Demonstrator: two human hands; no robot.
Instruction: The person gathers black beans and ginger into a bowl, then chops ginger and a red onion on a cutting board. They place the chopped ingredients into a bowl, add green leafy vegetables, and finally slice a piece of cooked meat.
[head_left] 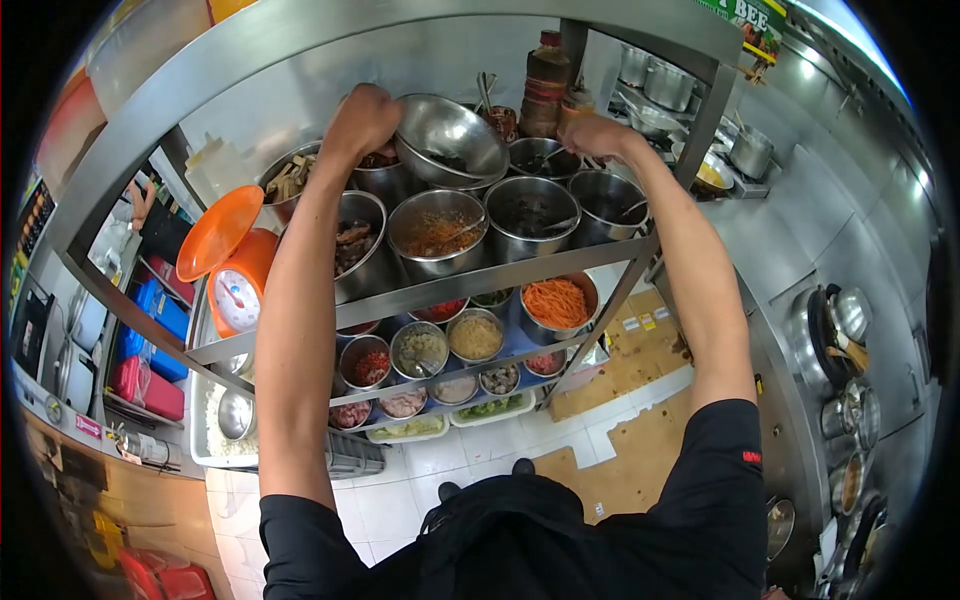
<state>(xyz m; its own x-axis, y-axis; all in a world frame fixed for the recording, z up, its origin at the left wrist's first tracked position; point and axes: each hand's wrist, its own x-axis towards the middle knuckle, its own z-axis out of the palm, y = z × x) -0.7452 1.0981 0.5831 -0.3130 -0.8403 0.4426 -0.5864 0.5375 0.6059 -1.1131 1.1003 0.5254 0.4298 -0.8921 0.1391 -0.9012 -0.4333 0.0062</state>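
My left hand (pixel 366 122) is closed on the left rim of a tilted steel bowl (pixel 452 138), held above the back row of metal pots on the upper shelf. Some dark food lies inside that bowl. Over at the back right, my right hand (pixel 598 137) reaches above a pot of dark contents (pixel 543 157), beside a small bottle (pixel 577 103); its fingers are curled and what they hold, if anything, is too small to tell. In front stand a pot of orange-brown food (pixel 437 232) and a pot of dark sauce (pixel 533 216).
An orange scale (pixel 240 285) stands left of the pots. Below, a lower shelf holds several tubs and a pot of shredded carrot (pixel 558 302). The steel frame's front rail (pixel 480 284) crosses under my forearms. At far left, part of another person (pixel 160 215) shows.
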